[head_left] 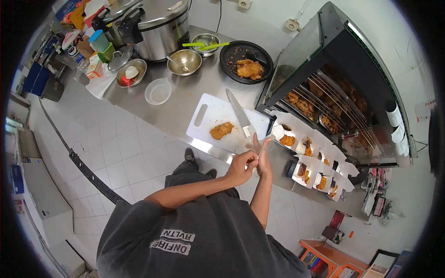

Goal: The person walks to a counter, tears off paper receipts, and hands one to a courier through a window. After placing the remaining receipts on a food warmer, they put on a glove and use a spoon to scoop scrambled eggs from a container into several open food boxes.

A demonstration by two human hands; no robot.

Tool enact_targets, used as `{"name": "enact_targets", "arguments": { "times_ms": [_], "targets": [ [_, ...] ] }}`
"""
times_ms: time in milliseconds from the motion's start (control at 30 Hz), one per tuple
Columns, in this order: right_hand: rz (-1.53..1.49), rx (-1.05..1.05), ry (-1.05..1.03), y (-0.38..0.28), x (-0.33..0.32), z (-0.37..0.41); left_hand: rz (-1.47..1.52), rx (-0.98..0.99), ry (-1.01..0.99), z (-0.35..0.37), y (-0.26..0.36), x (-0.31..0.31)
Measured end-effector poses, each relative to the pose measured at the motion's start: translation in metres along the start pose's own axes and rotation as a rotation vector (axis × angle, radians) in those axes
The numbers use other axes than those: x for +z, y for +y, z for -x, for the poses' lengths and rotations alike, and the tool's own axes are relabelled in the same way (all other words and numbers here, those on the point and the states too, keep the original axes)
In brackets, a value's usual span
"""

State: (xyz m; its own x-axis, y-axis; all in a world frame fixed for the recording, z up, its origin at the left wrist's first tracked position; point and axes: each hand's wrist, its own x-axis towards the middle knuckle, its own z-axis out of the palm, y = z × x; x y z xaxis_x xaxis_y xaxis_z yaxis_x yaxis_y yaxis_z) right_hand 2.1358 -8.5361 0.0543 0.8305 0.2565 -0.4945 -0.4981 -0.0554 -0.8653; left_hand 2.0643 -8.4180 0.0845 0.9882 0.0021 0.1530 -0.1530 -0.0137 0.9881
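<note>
My left hand is closed in a pinch at the base of my right hand, seemingly on the edge of a clear plastic glove. Spread fingers show on my right hand, with the thin see-through film around their tips. Both hands are over the counter's front edge, by a white cutting board. On the board lies a piece of fried chicken. A knife rests there too, its white handle towards my hands.
Open paper boxes with food stand right of the board, below a glass warming cabinet of fried chicken. Behind are a black mortar with chicken, a steel bowl, a plastic tub and a large rice cooker.
</note>
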Motion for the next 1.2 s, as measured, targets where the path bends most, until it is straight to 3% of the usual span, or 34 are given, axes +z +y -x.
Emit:
{"name": "enact_targets", "arguments": {
  "times_ms": [100,233,267,300,333,367,433,467,533,567,633,767,833,867,900,967,1000,1033,1100,1133,1200],
  "targets": [
    [-0.255,0.055,-0.03,-0.026,0.016,0.022,0.03,-0.018,-0.011,0.0,0.003,0.001],
    [-0.331,0.079,-0.085,0.03,-0.008,-0.033,-0.064,0.017,-0.054,-0.003,-0.001,-0.009],
    [-0.199,-0.046,0.048,0.065,-0.022,-0.078,-0.11,0.039,-0.073,-0.004,-0.008,-0.013],
    [-0.065,-0.166,0.181,0.029,0.003,-0.07,-0.109,0.038,-0.078,-0.006,-0.013,-0.018],
    [-0.232,-0.017,0.355,0.008,0.032,-0.041,-0.147,0.043,-0.117,-0.007,-0.017,-0.022],
    [-0.236,-0.012,0.363,-0.001,0.045,-0.038,-0.183,0.048,-0.157,-0.008,-0.02,-0.028],
    [-1.002,-0.054,0.33,-0.006,0.056,-0.04,-0.203,0.073,-0.183,-0.011,-0.02,-0.039],
    [-1.003,-0.053,0.342,0.006,0.054,-0.048,-0.229,0.105,-0.198,-0.013,-0.02,-0.045],
    [-1.12,-0.284,-0.047,0.04,0.048,-0.076,-0.205,0.123,-0.227,-0.015,-0.022,-0.058],
    [-1.121,-0.282,-0.037,0.03,0.058,-0.075,-0.184,0.141,-0.25,-0.017,-0.023,-0.066],
    [-0.726,-0.236,0.22,-0.002,0.085,-0.071,-0.165,0.095,-0.269,-0.021,-0.022,-0.08],
    [-0.406,-0.207,0.253,0.02,0.087,-0.104,-0.089,-0.057,-0.327,-0.024,-0.036,-0.114],
    [0.917,-0.372,0.276,0.041,0.081,-0.126,-0.054,-0.212,-0.403,-0.027,-0.03,-0.147],
    [1.178,-0.396,0.239,0.038,0.085,-0.127,-0.012,-0.301,-0.431,-0.025,-0.031,-0.163],
    [1.179,-0.377,0.234,0.032,0.09,-0.13,0.028,-0.387,-0.458,-0.025,-0.035,-0.18],
    [1.441,-0.306,-0.097,0.026,0.1,-0.133,-0.024,-0.484,-0.445,-0.017,-0.056,-0.218],
    [1.502,-0.277,-0.123,0.033,0.102,-0.139,-0.016,-0.561,-0.423,-0.013,-0.063,-0.237],
    [1.502,-0.266,-0.125,0.032,0.099,-0.144,-0.01,-0.632,-0.401,-0.01,-0.072,-0.256],
    [1.254,-0.039,-0.206,0.031,0.086,-0.148,0.088,-0.67,-0.329,0.015,-0.114,-0.294],
    [1.254,-0.018,-0.2,0.031,0.087,-0.143,0.003,-0.736,-0.322,0.018,-0.115,-0.311],
    [1.31,-0.221,0.037,0.028,0.1,-0.132,-0.078,-0.799,-0.336,0.023,-0.12,-0.336]
  ]
}}
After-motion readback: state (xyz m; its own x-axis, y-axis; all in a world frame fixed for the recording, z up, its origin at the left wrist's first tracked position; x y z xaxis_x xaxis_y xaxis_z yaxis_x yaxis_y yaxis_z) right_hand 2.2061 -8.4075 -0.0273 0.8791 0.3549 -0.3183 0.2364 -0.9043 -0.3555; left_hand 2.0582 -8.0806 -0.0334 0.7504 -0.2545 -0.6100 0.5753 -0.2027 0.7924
